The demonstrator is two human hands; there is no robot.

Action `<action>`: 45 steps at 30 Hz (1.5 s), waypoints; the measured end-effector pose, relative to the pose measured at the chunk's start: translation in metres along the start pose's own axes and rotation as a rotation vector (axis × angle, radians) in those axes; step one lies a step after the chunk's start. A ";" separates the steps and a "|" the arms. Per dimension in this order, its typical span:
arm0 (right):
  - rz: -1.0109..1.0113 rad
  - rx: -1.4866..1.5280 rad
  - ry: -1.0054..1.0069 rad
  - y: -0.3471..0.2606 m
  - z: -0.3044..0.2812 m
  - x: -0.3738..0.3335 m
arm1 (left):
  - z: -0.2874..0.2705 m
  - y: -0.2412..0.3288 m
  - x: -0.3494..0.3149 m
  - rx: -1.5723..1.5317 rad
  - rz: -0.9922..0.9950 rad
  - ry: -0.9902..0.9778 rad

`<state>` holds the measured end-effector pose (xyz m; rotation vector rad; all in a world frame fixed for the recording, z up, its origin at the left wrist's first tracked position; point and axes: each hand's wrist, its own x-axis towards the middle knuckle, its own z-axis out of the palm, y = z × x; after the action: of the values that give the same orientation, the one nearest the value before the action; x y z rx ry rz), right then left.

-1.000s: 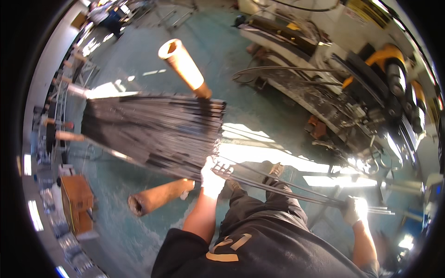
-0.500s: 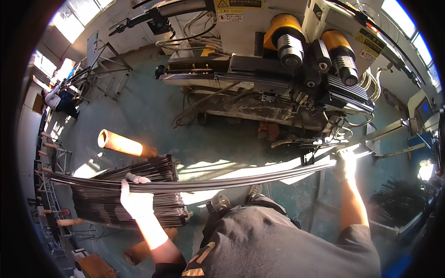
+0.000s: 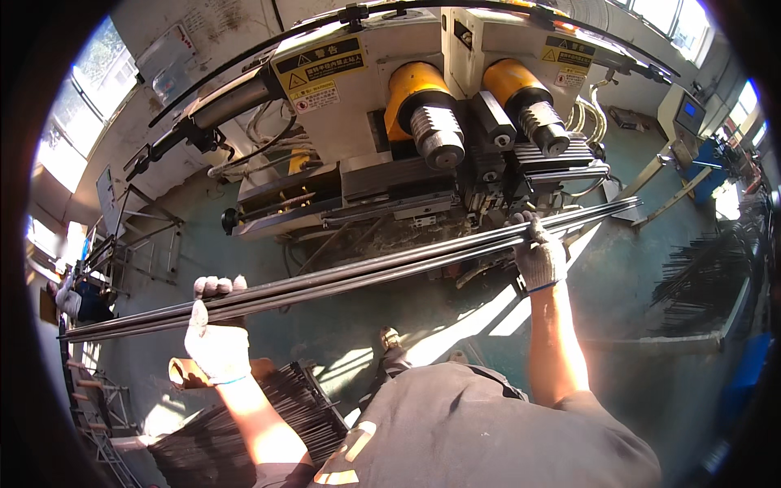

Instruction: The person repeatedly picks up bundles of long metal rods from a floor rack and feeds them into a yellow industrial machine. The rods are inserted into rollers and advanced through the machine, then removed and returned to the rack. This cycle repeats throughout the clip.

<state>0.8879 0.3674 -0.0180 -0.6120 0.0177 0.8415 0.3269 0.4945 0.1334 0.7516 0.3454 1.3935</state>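
A bundle of several long, dark steel rods (image 3: 374,271) stretches across in front of me, its right end higher in the picture than its left. My left hand (image 3: 218,343), in a pale knit glove, is closed around the bundle left of the middle, fingers over the far side. Farther right, my gloved right hand (image 3: 540,259) grips the same rods close to the machine. Past the bundle stands a large machine (image 3: 358,175) with two yellow-housed ridged rollers (image 3: 437,130), beside the right hand. The rods pass in front of its lower bed.
A pile of dark rods (image 3: 244,431) lies at the lower left, with an orange-brown tube (image 3: 185,374) beside it. More rods (image 3: 704,264) rest on a rack at the right. A control panel (image 3: 682,114) stands far right. Another person (image 3: 85,302) is at the far left.
Both hands have raised the rods toward the machine, the right end swinging up. My view has shifted closer to the machine, and the rod pile sits lower in the picture.
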 end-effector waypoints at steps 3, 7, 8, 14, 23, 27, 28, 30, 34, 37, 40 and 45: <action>-0.081 -0.128 0.042 -0.003 0.024 0.009 | -0.050 0.053 0.040 0.047 0.122 0.259; -0.291 -0.333 0.308 0.021 0.101 0.013 | -0.127 0.047 0.093 0.075 0.104 0.210; -0.274 -0.283 0.333 0.015 0.092 0.034 | -0.136 0.035 0.115 0.063 0.043 0.242; -0.271 -0.172 0.209 0.035 0.143 0.054 | -0.156 -0.013 0.181 -0.029 -0.171 0.405; -0.248 -0.424 0.307 0.063 0.115 0.147 | -0.136 -0.115 0.234 0.105 -0.265 0.399; -0.148 -0.347 0.440 0.059 0.134 0.150 | -0.114 -0.150 0.237 0.026 -0.261 0.447; -0.162 -0.337 0.438 0.060 0.133 0.151 | -0.111 -0.153 0.238 -0.006 -0.286 0.459; -0.189 -0.314 0.428 0.063 0.134 0.151 | -0.117 -0.150 0.244 -0.079 -0.320 0.514; -0.249 -0.271 0.493 0.067 0.144 0.146 | -0.169 -0.117 0.252 -0.056 -0.220 0.486; -0.326 -0.296 0.492 0.072 0.135 0.154 | -0.164 -0.121 0.254 0.015 -0.216 0.477; -0.358 -0.336 0.426 0.079 0.121 0.147 | -0.104 -0.149 0.248 0.090 -0.251 0.606; -0.330 -0.534 0.393 0.080 0.117 0.130 | -0.072 -0.205 0.232 -0.087 -0.375 0.450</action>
<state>0.8940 0.5578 0.0068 -1.2408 0.0485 0.3885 0.4771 0.7376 -0.0057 0.2732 0.7333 1.1995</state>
